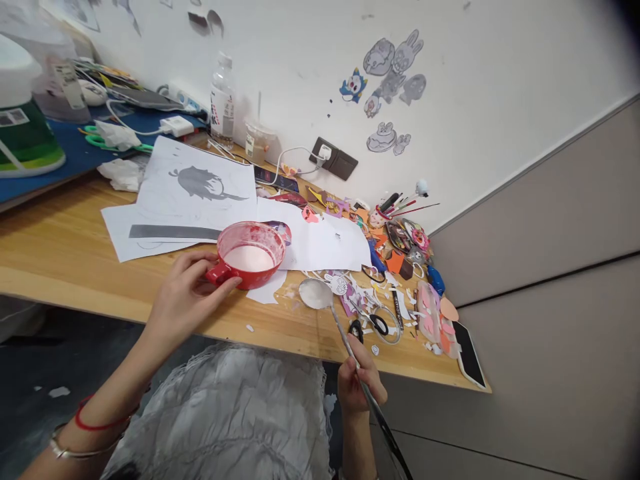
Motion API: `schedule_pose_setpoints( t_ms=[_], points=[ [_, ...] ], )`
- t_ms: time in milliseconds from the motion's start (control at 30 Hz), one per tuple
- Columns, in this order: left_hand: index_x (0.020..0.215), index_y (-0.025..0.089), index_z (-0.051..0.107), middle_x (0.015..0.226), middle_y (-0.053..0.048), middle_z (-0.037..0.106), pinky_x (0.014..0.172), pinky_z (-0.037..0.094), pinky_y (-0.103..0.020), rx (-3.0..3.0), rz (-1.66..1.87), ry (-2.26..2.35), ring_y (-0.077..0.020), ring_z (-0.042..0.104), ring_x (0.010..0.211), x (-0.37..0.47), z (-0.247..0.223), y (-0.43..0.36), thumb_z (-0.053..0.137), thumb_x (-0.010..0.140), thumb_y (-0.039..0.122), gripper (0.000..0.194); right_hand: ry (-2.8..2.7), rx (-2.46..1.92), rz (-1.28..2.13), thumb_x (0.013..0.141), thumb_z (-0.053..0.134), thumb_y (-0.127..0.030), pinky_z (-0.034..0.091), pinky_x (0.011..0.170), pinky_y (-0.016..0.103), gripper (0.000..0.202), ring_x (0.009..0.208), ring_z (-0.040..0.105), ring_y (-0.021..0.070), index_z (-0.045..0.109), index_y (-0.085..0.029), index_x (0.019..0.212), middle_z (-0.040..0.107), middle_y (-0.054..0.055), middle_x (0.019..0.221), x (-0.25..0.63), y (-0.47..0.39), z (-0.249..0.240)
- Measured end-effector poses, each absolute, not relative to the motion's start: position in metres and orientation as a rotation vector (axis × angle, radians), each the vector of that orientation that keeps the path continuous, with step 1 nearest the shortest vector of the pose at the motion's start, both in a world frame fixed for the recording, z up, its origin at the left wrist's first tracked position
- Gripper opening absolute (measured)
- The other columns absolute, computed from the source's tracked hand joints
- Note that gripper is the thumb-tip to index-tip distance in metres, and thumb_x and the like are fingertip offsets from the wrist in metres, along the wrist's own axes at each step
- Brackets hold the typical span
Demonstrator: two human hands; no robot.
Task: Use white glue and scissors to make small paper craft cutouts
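My left hand (193, 293) is closed on the handle of a red bowl (255, 277), thumb along its near side. A whitish layer covers the bowl's bottom, and pale smears coat its inner wall. In my right hand (361, 380) is a long-handled metal spoon (316, 293), gripped around the handle. The spoon's round head hangs over the table edge area, right of the bowl and apart from it, with something whitish in or on it. Below the bowl lie white paper sheets (315, 243), one beside a drawing of dark hair (200, 183).
Scissors (373, 320) and many paper scraps litter the wooden table (60, 240) on the right. A pen cup (379, 216), a tablet-like device (469, 353) and a phone (276, 179) lie farther off. A plastic bottle (222, 100) stands by the wall; a green-labelled tub (25, 127) is at left.
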State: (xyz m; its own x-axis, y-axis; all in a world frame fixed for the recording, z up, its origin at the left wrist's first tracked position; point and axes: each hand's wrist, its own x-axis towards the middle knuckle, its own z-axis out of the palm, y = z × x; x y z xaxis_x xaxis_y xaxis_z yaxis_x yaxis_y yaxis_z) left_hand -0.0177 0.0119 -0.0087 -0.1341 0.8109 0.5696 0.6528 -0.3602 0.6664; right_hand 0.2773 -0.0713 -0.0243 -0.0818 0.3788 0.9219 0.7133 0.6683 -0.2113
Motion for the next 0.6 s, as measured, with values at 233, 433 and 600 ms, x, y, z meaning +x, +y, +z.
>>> schedule_pose_setpoints(
  t_ms=[233, 433, 600],
  points=[
    [0.074, 0.017, 0.056, 0.099, -0.007, 0.054, 0.082, 0.049, -0.037, 1.938, 1.511, 1.669, -0.0211, 0.056, 0.093, -0.017, -0.007, 0.012, 0.059, 0.076, 0.045, 0.028, -1.681, -0.906, -0.336, 0.081, 0.048, -0.005, 0.060, 0.064, 0.040, 0.025, 0.091, 0.067, 0.0202, 0.032, -0.023, 0.083, 0.066, 0.008, 0.105, 0.277, -0.065, -0.029],
    [0.074, 0.016, 0.057, 0.100, -0.007, 0.053, 0.082, 0.049, -0.037, 1.904, 1.492, 1.671, -0.0205, 0.055, 0.094, -0.017, -0.007, 0.011, 0.060, 0.076, 0.045, 0.029, -1.725, -0.836, -0.374, 0.076, 0.050, 0.002, 0.060, 0.067, 0.040, 0.032, 0.096, 0.065, 0.0210, 0.033, -0.022, 0.089, 0.061, 0.009, 0.115, 0.277, -0.059, -0.032],
    [0.075, 0.018, 0.057, 0.101, -0.006, 0.053, 0.085, 0.047, -0.036, 1.913, 1.486, 1.688, -0.0202, 0.054, 0.096, -0.017, -0.008, 0.010, 0.060, 0.076, 0.044, 0.026, -1.749, -0.901, -0.363, 0.079, 0.050, -0.001, 0.060, 0.066, 0.040, 0.030, 0.095, 0.065, 0.0206, 0.033, -0.023, 0.089, 0.063, 0.009, 0.109, 0.279, -0.063, -0.033]
  ],
)
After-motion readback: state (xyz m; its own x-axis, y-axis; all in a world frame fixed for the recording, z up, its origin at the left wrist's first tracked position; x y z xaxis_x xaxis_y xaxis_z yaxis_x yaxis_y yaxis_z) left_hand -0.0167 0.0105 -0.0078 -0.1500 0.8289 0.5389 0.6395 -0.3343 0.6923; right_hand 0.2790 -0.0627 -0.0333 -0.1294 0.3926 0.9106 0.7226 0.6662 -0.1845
